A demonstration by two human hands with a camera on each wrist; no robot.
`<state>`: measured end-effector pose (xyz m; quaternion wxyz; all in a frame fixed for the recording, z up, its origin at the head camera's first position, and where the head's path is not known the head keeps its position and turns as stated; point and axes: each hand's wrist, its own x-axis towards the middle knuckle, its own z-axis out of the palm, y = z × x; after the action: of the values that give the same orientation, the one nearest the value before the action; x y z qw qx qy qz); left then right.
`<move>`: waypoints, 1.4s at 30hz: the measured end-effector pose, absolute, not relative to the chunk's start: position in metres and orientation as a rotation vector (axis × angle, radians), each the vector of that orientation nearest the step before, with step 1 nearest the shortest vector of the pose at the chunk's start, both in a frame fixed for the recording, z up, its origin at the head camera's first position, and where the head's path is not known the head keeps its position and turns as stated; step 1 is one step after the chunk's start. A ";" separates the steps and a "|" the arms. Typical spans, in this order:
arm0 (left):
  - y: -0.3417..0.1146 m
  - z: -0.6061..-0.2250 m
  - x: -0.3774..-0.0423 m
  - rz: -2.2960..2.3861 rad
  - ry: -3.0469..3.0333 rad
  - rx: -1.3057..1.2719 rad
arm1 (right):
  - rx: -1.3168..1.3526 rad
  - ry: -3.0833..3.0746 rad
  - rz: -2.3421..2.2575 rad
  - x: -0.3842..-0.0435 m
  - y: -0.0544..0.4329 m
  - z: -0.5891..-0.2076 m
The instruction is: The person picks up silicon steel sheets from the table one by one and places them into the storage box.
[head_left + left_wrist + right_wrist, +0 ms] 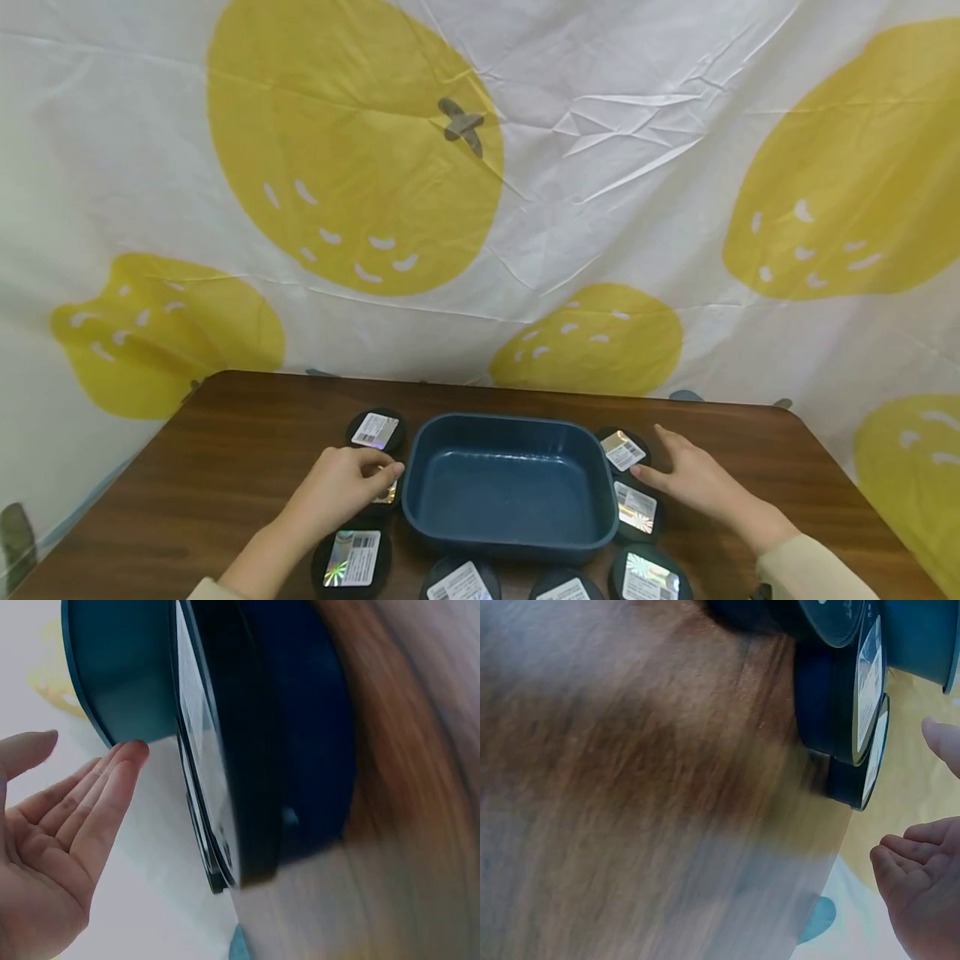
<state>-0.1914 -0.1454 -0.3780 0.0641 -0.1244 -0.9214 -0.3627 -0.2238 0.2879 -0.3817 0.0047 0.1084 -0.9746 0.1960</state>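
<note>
Beside the blue tray (510,546), left hand (341,490) hovers loose-fingered near a tin (387,495); right hand (692,475) spreads wide; tabletop (180,483) stretches outward to both edges.

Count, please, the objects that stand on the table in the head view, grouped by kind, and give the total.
Dark round labelled containers: 8 (some partly hidden or cut by the picture's edge)
Blue rectangular basin: 1
Total: 9 in view

Btm tubs (460,581) cut off, label txt (363,558) too small, mid-L tub (387,497) part. behind L hand (347,483), R-wrist-cam tabletop (630,787) blurry
</note>
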 end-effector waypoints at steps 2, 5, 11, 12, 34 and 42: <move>-0.142 -0.378 -0.191 -1.125 -2.787 -0.352 | 0.340 -3.051 0.614 -0.225 0.287 -0.382; -0.137 -0.378 -0.191 -1.163 -2.809 -0.300 | 0.339 -3.053 0.631 -0.226 0.284 -0.383; -0.126 -0.376 -0.186 -1.363 -2.816 -0.147 | 0.351 -3.065 0.633 -0.229 0.280 -0.384; -0.125 -0.375 -0.186 -1.395 -2.807 -0.129 | 0.351 -3.066 0.634 -0.230 0.279 -0.384; -0.115 -0.378 -0.186 -1.613 -2.678 0.133 | 0.319 -3.110 0.623 -0.243 0.270 -0.383; -0.114 -0.382 -0.186 -1.616 -2.706 0.136 | 0.282 -3.138 0.580 -0.247 0.266 -0.387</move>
<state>-0.1861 -0.1145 -0.3823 -0.0065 0.0432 -0.8578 -0.5122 -0.2473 0.2665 -0.3868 -0.0311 0.0880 -0.9791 0.1809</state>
